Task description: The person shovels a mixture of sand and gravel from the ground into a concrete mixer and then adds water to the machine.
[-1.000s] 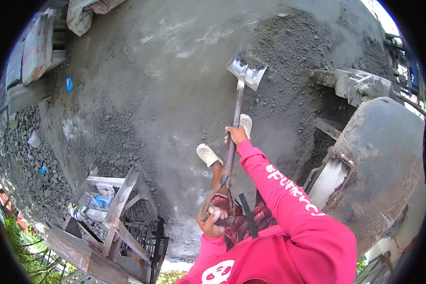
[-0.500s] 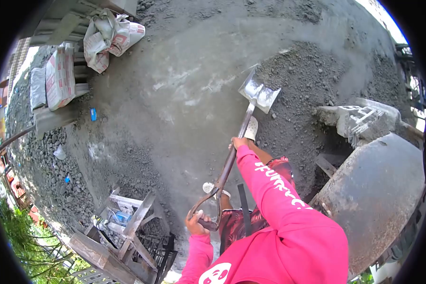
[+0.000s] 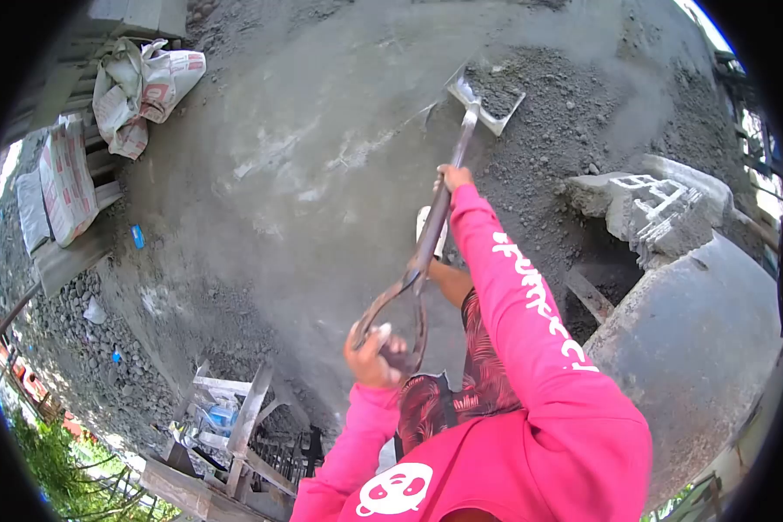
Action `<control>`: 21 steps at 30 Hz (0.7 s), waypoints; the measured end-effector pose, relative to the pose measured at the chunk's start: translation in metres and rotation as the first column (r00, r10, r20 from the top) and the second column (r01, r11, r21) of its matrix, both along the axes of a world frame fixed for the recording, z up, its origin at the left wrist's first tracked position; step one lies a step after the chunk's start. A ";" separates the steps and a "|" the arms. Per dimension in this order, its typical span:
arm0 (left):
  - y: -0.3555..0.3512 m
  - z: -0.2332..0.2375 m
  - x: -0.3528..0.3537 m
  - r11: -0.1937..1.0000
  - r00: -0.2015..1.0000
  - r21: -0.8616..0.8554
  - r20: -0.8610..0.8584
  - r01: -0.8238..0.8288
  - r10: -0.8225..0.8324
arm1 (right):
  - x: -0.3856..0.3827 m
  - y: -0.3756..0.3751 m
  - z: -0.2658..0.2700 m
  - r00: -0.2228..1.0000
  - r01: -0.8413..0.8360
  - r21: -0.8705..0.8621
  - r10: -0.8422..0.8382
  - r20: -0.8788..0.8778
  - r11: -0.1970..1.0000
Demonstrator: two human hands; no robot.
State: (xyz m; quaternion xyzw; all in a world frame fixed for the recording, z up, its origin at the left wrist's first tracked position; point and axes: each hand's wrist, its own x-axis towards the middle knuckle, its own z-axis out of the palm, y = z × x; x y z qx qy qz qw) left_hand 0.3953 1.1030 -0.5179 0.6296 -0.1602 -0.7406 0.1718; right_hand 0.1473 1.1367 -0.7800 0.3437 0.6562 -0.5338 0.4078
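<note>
A shovel (image 3: 432,233) with a dark shaft runs from my waist up to the gravel. My left hand (image 3: 376,355) is closed around its D-shaped handle end. Farther up, my right hand (image 3: 453,179) wraps the shaft below the blade. The metal blade (image 3: 498,124) sits at the left edge of a grey gravel and sand heap (image 3: 552,104). Grey material covers much of the blade's inside, leaving its pale rim showing.
Cement bags (image 3: 68,183) and a crumpled sack (image 3: 143,91) lie at the upper left. A wooden frame (image 3: 248,418) stands lower left. To the right is a large metal drum (image 3: 705,348) beside a cement-crusted piece (image 3: 661,204). A blue scrap (image 3: 138,236) lies on the concrete floor (image 3: 322,104).
The shovel has moved forward, its blade now in the edge of the gravel heap. Both hands moved with it, still gripping. The blade's bare shiny inside is now mostly covered.
</note>
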 end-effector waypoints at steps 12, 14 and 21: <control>0.014 0.033 -0.113 0.866 0.773 -0.410 -0.436 0.285 -0.461 | -0.193 0.099 0.260 0.684 0.289 -0.187 -0.339 -0.646 0.939; 0.014 0.056 -0.090 0.806 0.674 -0.457 -0.463 0.375 -0.576 | -0.159 0.126 0.336 0.584 0.309 -0.262 -0.400 -0.707 0.914; 0.053 0.079 -0.020 0.551 0.477 -0.666 -0.318 0.503 -0.819 | -0.022 0.230 0.462 0.219 0.348 -0.568 -0.654 -0.724 0.746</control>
